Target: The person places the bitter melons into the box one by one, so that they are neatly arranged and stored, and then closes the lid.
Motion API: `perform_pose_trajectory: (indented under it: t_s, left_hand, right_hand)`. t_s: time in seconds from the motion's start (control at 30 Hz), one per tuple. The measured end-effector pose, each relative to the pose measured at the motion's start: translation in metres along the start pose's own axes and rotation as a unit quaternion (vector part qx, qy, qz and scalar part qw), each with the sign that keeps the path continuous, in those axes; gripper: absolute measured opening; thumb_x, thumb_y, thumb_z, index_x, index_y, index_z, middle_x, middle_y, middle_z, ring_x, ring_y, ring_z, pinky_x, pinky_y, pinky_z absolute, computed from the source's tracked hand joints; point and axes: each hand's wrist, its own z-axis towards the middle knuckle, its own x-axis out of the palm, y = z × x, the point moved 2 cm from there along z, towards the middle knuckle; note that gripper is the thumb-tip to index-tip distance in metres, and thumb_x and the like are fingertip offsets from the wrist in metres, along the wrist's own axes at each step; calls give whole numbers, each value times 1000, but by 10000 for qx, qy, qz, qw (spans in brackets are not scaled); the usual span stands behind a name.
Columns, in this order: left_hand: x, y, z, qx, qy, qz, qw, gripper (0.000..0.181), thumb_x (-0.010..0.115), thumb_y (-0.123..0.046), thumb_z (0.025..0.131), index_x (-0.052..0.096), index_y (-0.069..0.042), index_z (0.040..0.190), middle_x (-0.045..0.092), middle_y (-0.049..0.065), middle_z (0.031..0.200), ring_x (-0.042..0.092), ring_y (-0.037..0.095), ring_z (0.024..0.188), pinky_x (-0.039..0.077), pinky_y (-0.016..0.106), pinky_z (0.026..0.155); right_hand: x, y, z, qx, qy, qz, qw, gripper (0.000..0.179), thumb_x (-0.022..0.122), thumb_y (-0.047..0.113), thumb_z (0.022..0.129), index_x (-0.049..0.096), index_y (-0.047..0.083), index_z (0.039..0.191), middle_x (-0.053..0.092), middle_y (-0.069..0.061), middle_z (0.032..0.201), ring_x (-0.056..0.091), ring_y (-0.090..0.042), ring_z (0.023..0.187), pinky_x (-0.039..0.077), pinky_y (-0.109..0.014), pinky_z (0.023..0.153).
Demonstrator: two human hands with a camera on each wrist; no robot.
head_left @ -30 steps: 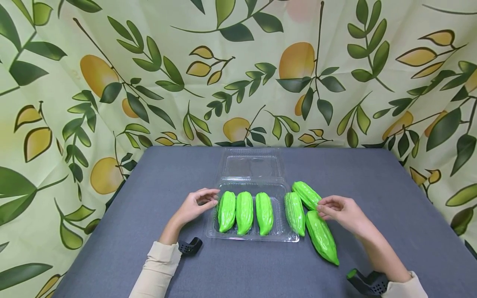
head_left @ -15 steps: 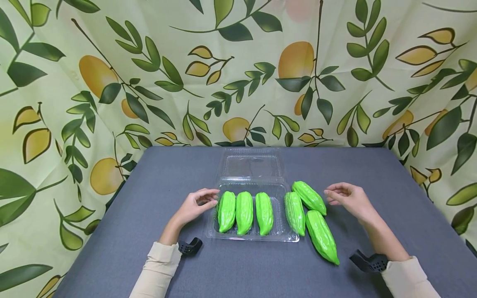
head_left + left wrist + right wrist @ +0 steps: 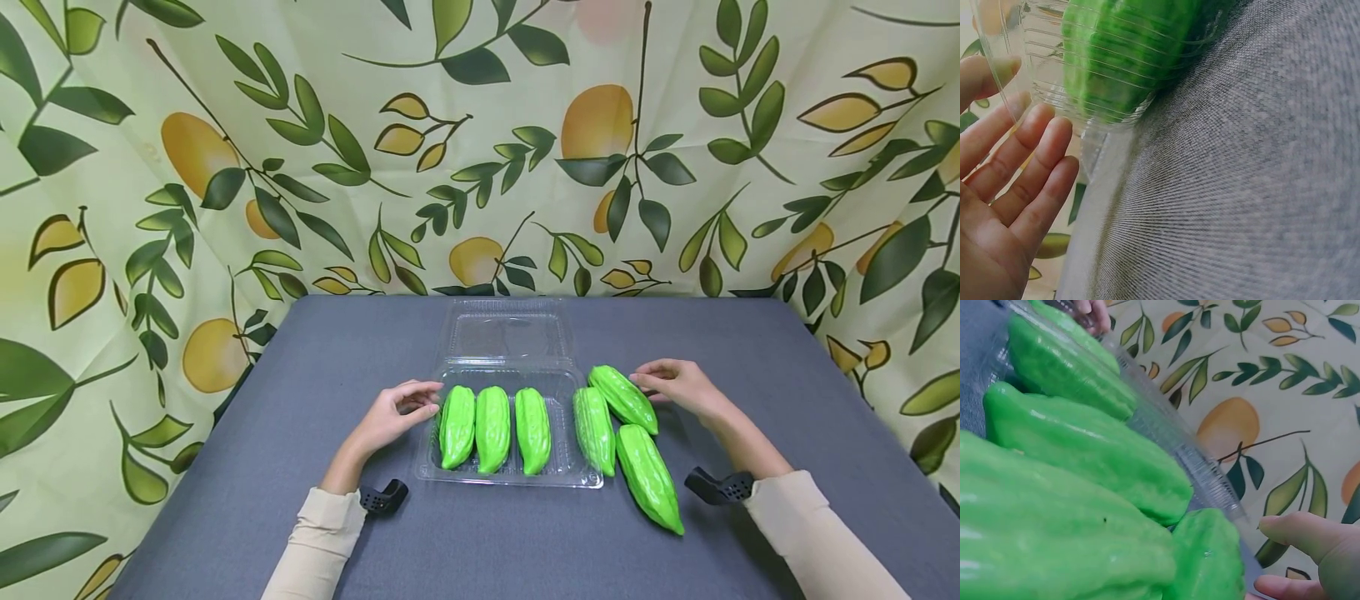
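A clear plastic clamshell box (image 3: 480, 478) holds three green bitter melons, one of them the middle bitter melon (image 3: 492, 429). My left hand (image 3: 393, 412) is at its left rim, fingers relaxed; in the left wrist view the fingertips (image 3: 1060, 128) are right at the clear wall. Another bitter melon (image 3: 594, 432) overlaps the right rim. Beside it lie a far bitter melon (image 3: 624, 400) and a near bitter melon (image 3: 649, 479). My right hand (image 3: 678, 387) reaches to the far one's upper right side, its thumb (image 3: 1291, 528) and finger apart, nothing between them.
The box's lid (image 3: 510, 333) lies folded back behind it on the grey tabletop (image 3: 360, 333). Behind and at both sides hangs a leaf-and-fruit patterned cloth (image 3: 480, 167). Each wrist wears a black camera band, such as the right band (image 3: 720, 486).
My right hand has gone from over the near bitter melon, out to the right, then back left and away to the far one. The left hand and the melons stay put.
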Motion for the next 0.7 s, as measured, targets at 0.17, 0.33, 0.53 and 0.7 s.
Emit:
perform_pose_trajectory:
  t_s: [0.17, 0.33, 0.53, 0.7]
  left_hand:
    - [0, 0, 0, -39, 19, -8, 10000, 35, 64, -5, 90, 60, 7, 123, 63, 27, 113, 58, -7, 89, 52, 15, 85]
    - [0, 0, -1, -47, 15, -21, 10000, 35, 64, -4, 90, 60, 7, 123, 63, 28, 114, 58, -7, 89, 52, 14, 85]
    - [0, 0, 0, -96, 32, -88, 9999, 36, 64, -5, 90, 60, 7, 123, 63, 28, 114, 58, -6, 90, 52, 14, 86]
    - [1, -1, 0, -116, 11, -108, 9999, 35, 64, -4, 90, 60, 7, 123, 63, 28, 114, 59, -6, 90, 52, 14, 86]
  right_hand:
    - [3, -3, 10, 244, 240, 47, 9994, 63, 58, 40, 95, 48, -10, 132, 53, -32, 132, 62, -29, 110, 59, -33, 87]
    - [5, -5, 18, 337, 397, 94, 9986, 66, 58, 41, 95, 47, -10, 134, 51, -32, 135, 61, -28, 113, 58, -33, 88]
    - [8, -2, 25, 449, 534, 6, 9976, 68, 60, 44, 93, 48, -8, 135, 50, -30, 138, 57, -31, 117, 56, -38, 91]
    - [10, 2, 29, 452, 569, -121, 9973, 68, 62, 43, 91, 49, -7, 134, 52, -29, 137, 58, -29, 113, 55, -36, 87]
